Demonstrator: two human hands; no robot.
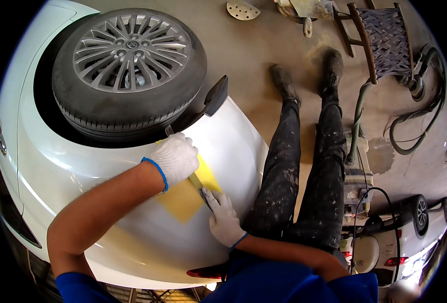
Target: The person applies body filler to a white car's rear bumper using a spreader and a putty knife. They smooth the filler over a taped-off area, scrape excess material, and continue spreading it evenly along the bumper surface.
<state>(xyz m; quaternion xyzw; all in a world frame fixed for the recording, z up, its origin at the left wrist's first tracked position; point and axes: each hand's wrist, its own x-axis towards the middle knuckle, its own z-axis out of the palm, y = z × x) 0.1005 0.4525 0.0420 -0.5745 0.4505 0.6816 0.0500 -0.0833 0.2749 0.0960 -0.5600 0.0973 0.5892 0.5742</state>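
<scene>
White car panel (132, 242), gloved hand (175, 157), yellow filler (183, 199).

White knit gloves with blue cuffs cover the left hand (175, 157) and right hand (223, 218). The car body panel (132, 237) is glossy white, carrying a flat mustard-yellow patch (183, 202). The spreader (206, 178) is bright yellow. The tyre (127, 108) is dusty black around a silver multi-spoke wheel (131, 52). The trousers (304, 171) are black, speckled with pale spots. The sleeves (284, 285) are royal blue. The stool (382, 38) has a grey-blue woven seat in a brown frame. The hose (420, 123) appears grey-green. The floor (264, 40) is dull tan.
</scene>
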